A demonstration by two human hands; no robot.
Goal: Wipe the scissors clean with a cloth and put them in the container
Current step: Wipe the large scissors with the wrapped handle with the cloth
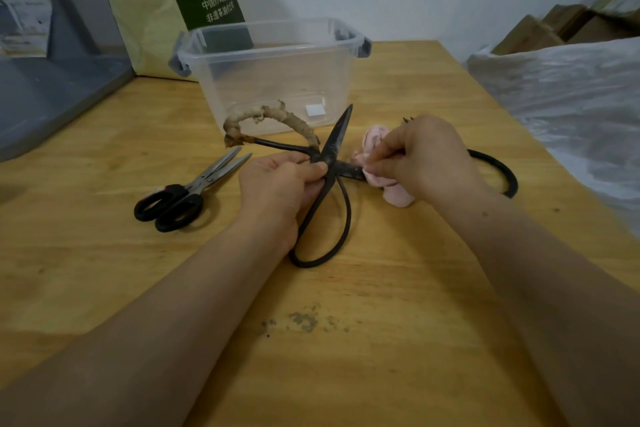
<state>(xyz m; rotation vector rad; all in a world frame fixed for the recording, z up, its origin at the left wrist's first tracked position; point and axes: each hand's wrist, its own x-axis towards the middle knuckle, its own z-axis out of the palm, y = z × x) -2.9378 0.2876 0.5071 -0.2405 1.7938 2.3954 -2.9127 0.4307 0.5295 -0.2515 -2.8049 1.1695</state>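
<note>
My left grip (278, 184) clamps the opened scissors (337, 135) at the pivot, 6 o'clock of the container (277, 80). My right grip (426, 156) pinches the cloth (372, 141) on one blade. If the cloth slips, I judge bare fingers could meet the edge.

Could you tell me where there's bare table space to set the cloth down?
Bare wood lies left of the clear container, beyond the black-handled scissors, and along the near edge between the forearms. Crowded: the middle, where the left hand, right hand, iron scissors, pink cloth and a black loop handle cluster.
</note>
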